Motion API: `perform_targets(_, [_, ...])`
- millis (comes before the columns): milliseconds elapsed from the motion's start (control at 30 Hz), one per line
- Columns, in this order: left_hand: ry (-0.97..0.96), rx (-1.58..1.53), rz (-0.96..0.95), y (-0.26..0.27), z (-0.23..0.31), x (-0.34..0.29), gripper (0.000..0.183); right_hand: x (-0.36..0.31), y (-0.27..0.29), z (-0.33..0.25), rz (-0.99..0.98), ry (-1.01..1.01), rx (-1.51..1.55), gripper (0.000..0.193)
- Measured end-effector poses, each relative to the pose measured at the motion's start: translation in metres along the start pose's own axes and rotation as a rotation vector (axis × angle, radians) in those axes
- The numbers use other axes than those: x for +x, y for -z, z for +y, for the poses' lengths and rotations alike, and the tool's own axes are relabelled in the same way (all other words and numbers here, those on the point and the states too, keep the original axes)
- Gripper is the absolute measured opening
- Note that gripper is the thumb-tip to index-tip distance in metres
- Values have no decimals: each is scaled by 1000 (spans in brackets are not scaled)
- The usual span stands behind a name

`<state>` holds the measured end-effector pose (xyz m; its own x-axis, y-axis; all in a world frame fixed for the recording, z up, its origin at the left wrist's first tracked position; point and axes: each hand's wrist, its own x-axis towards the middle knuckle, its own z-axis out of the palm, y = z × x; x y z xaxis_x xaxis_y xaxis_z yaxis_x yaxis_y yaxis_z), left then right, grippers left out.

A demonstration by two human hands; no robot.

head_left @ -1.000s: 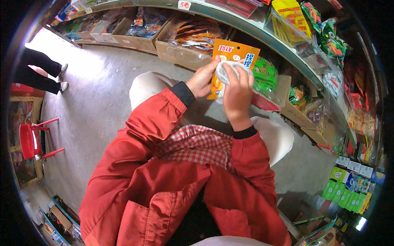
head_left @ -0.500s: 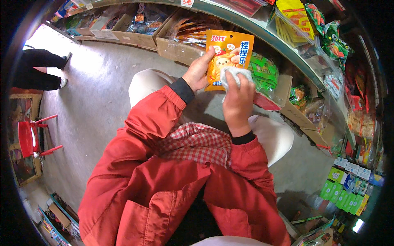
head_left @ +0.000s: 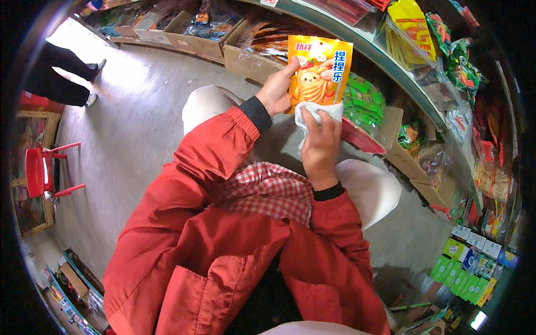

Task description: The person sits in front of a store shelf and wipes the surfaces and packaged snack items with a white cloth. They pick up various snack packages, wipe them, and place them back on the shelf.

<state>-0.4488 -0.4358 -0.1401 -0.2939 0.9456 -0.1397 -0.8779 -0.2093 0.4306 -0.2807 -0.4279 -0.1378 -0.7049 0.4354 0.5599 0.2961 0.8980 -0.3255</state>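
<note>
My left hand (head_left: 277,89) grips an orange snack packet (head_left: 314,72) by its left side, thumb on the front and the other fingers hidden behind. A cartoon figure is printed on the packet's face, which tilts up toward me. In my right hand (head_left: 321,146) is a light grey cloth (head_left: 319,113), pressed by the fingers over the packet's lower edge. Just right of the packet, green snack packets (head_left: 362,99) fill a cardboard box.
Boxes of packaged snacks (head_left: 254,64) line the low shelf ahead, below a metal shelf edge (head_left: 357,42). A red stool (head_left: 38,172) stands at left, with a person in black trousers (head_left: 67,72) beyond. Green-and-white cartons (head_left: 460,273) are stacked at lower right.
The cloth and my right hand have moved down the packet's face to its lower edge, uncovering more of the printed figure. My left hand still holds the packet.
</note>
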Motion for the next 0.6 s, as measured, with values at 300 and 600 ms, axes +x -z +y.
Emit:
perform_targets(300, [-32,-55,-67,0,12,2,50,-5,9,18,-80,-124,65,44])
perform_targets(600, [-72,-12,-18,0,12,0,46,-8,36,45,14,-428,267,36])
